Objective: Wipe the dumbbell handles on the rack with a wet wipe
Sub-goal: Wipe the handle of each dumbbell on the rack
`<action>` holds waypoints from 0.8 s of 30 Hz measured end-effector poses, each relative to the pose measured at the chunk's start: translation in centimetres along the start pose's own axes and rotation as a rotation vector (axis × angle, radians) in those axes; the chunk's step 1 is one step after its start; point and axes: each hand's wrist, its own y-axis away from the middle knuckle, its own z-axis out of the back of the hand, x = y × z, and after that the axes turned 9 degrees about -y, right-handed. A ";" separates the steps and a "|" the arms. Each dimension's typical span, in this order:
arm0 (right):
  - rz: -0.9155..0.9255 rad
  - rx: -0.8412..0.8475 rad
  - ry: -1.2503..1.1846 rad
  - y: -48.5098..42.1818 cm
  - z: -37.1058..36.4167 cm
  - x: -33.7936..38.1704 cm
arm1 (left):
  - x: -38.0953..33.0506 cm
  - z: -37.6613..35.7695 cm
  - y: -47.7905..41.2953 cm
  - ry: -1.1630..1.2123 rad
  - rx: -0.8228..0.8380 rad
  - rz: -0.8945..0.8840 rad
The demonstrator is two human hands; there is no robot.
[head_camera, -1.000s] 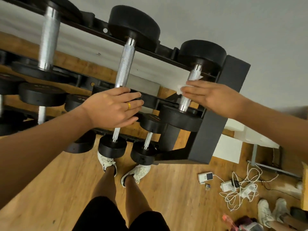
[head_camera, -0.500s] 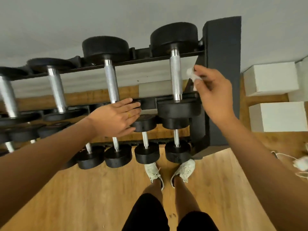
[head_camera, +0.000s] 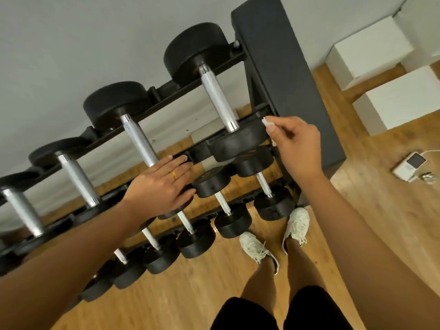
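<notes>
Wood floor (head_camera: 371,210), grey wall, black rack (head_camera: 281,67) with dumbbells on tiers. Wet wipe (head_camera: 268,126) — scrunched, pinched in right hand (head_camera: 296,145) fingertips, just right of the top-tier end dumbbell handle (head_camera: 217,97), not touching it, beside the front weight. Left hand (head_camera: 162,184) flat, fingers extended, gripping nothing — resting over the next handle's (head_camera: 140,141) front end. White sneakers (head_camera: 258,251) below.

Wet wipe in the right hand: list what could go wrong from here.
1. The wet wipe is crumpled small in the right hand; little cloth may touch the next handle.
2. The left hand lies flat on a dumbbell head, fingers near neighbouring weights; a rolling dumbbell could pinch them.
</notes>
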 end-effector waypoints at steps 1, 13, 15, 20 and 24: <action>-0.030 -0.033 -0.017 -0.2 -0.1 -0.4 | -0.1 -0.1 0.0 -0.007 -0.012 0.003; -0.032 -0.155 0.026 0.8 -1.1 -1.2 | 0.4 -0.7 0.2 -0.020 -0.058 -0.036; -0.056 -0.155 0.014 -0.7 -1.4 -1.0 | 0.4 -0.8 0.3 -0.023 -0.071 -0.041; -0.030 -0.138 0.016 0.7 -1.3 0.7 | 0.5 -0.9 0.4 -0.025 -0.096 -0.043; 0.131 -0.081 0.047 3.6 -2.0 2.1 | 0.6 -0.9 0.3 -0.003 -0.127 -0.048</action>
